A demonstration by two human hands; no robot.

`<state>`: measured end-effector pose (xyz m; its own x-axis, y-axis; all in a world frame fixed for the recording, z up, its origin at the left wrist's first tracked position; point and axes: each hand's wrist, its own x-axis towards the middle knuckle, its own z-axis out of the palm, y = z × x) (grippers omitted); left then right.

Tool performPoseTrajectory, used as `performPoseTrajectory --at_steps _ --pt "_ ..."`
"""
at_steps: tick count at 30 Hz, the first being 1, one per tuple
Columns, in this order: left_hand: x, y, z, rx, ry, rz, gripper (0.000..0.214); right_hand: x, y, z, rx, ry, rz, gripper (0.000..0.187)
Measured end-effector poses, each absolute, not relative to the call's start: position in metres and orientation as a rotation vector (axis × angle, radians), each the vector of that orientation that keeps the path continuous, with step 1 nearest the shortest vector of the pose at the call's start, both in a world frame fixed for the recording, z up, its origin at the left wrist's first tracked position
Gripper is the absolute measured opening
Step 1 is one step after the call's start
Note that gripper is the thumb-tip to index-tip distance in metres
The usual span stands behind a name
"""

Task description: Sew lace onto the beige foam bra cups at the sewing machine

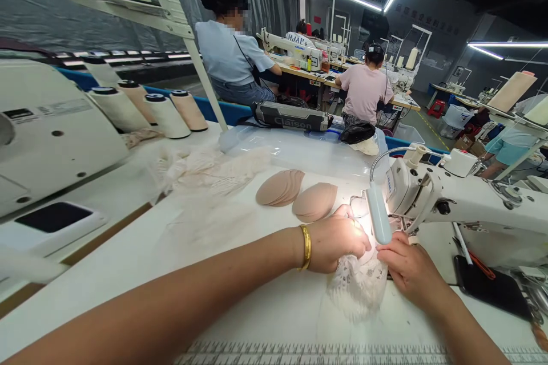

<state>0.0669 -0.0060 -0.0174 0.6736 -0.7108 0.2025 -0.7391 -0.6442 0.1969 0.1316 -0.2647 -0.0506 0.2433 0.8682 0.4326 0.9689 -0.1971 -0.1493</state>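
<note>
White lace fabric (357,288) hangs toward me over the table edge side of the sewing machine (466,194). My left hand (338,242), with a gold bracelet at its wrist, has its fingers curled closed on the lace just left of the needle area. On the other side, my right hand (406,265) pinches the fabric's right edge close to the machine head. A small lamp (379,217) lights the spot between both hands and hides part of the needle area. Two stacks of beige oval pads, a left stack (278,188) and a right stack (314,202), lie beyond my left hand.
Sheer white fabric (205,174) is heaped at the left. Thread cones (166,115) and another machine (51,131) stand further left. A clear plastic bin (274,148) sits behind the pads. A black phone (492,288) lies at right, a ruler strip (274,353) in front. Several people work beyond.
</note>
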Motion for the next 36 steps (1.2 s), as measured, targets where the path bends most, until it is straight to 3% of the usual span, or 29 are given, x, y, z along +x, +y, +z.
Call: performPoseTrajectory --at_steps 15,22,28,36 --pt "0.081 -0.006 -0.026 2.707 -1.094 0.188 0.027 0.136 -0.269 -0.055 -2.282 -1.585 -0.416 0.032" --pt "0.084 0.0 -0.03 2.631 -1.05 0.286 0.036 0.144 -0.265 -0.054 -2.311 -1.406 -0.706 0.029" --pt "0.081 -0.002 -0.027 2.609 -1.09 0.272 0.024 0.142 -0.264 -0.054 -2.286 -1.367 -0.593 0.027" --pt "0.075 0.001 -0.026 2.645 -1.03 0.227 0.035 0.138 -0.271 -0.057 -2.296 -1.365 -0.595 0.027"
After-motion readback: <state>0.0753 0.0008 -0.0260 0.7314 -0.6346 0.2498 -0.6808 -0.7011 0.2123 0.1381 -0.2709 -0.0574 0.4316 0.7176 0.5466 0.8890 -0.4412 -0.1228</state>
